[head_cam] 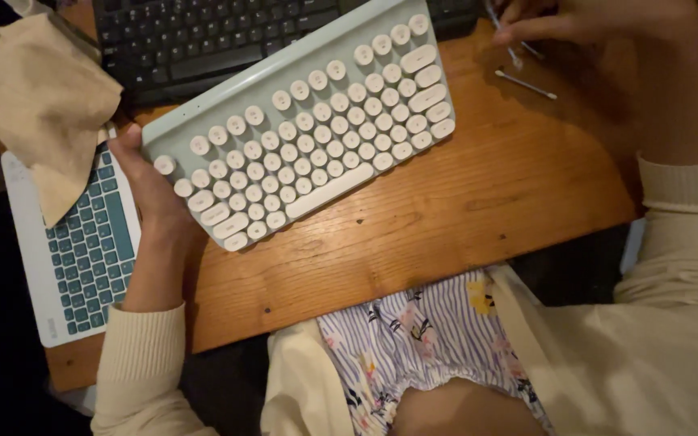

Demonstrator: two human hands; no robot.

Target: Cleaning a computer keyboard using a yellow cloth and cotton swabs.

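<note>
A pale mint keyboard (309,121) with round white keys lies slanted across the wooden desk (478,210). My left hand (143,182) grips its lower left end, thumb on the edge. At the top right, my right hand (575,20) pinches a cotton swab (506,40) by its stick, just beyond the keyboard's far corner. A second cotton swab (525,84) lies loose on the wood below that hand.
A black keyboard (203,40) sits at the back, partly under the mint one. A white keyboard with teal keys (82,258) lies at the left, a crumpled tan cloth (38,97) over its top. My lap is below the desk's front edge.
</note>
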